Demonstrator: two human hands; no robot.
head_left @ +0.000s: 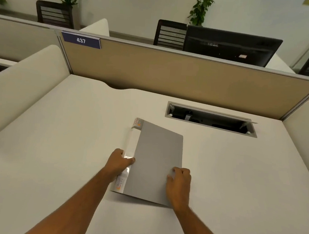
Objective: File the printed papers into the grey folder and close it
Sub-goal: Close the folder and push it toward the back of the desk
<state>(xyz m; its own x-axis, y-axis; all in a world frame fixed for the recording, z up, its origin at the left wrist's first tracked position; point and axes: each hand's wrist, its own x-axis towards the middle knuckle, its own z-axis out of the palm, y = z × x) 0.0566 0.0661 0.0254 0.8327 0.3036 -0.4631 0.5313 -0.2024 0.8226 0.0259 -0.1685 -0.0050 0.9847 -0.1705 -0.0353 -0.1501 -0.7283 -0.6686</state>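
Observation:
A grey folder point(158, 157) lies closed on the white desk point(64, 146), its white labelled spine to the left. My left hand point(117, 162) grips the spine about halfway along, thumb on top. My right hand point(179, 181) rests on the cover's right edge near the front corner, fingers curled over it. No printed papers show outside the folder; what is inside is hidden by the cover.
An open cable hatch point(210, 119) is sunk into the desk behind and right of the folder. A tan partition point(171, 77) with a "437" tag point(81, 40) walls the back; cream side dividers stand left and right. A monitor point(229, 46) and chairs lie beyond.

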